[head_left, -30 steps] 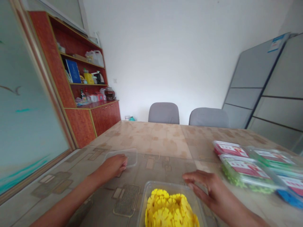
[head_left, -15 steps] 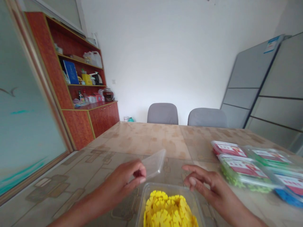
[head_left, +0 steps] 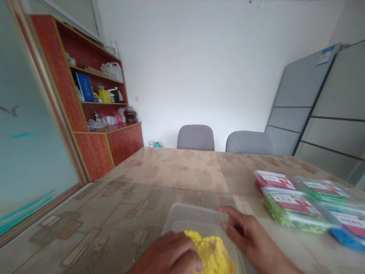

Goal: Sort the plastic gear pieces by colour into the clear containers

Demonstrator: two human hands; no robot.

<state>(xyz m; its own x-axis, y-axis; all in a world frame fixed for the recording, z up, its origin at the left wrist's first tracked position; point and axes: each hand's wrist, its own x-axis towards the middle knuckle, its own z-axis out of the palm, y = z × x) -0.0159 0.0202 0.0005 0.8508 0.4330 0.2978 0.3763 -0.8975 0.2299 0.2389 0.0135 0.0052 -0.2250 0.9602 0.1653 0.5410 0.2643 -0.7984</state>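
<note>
A clear plastic box at the near edge of view holds yellow notched plastic pieces (head_left: 213,251), seen partly through clear plastic. A clear plastic lid (head_left: 196,215) lies over the box; I cannot tell whether it is seated. My left hand (head_left: 173,253) is over the near left part, fingers curled together at the lid, their tips hidden. At the far right corner, my right hand (head_left: 248,232) grips the lid's edge between thumb and fingers.
To the right sit several lidded clear boxes: a red one (head_left: 275,180), a light green one (head_left: 296,207), a green one (head_left: 325,188) and a blue one (head_left: 349,224). Two grey chairs (head_left: 195,137) stand behind the patterned table (head_left: 114,205).
My left hand has brought the lid from beside the box to over it, moving nearer and right. My right hand has gone from free in the air to the lid's right corner.
</note>
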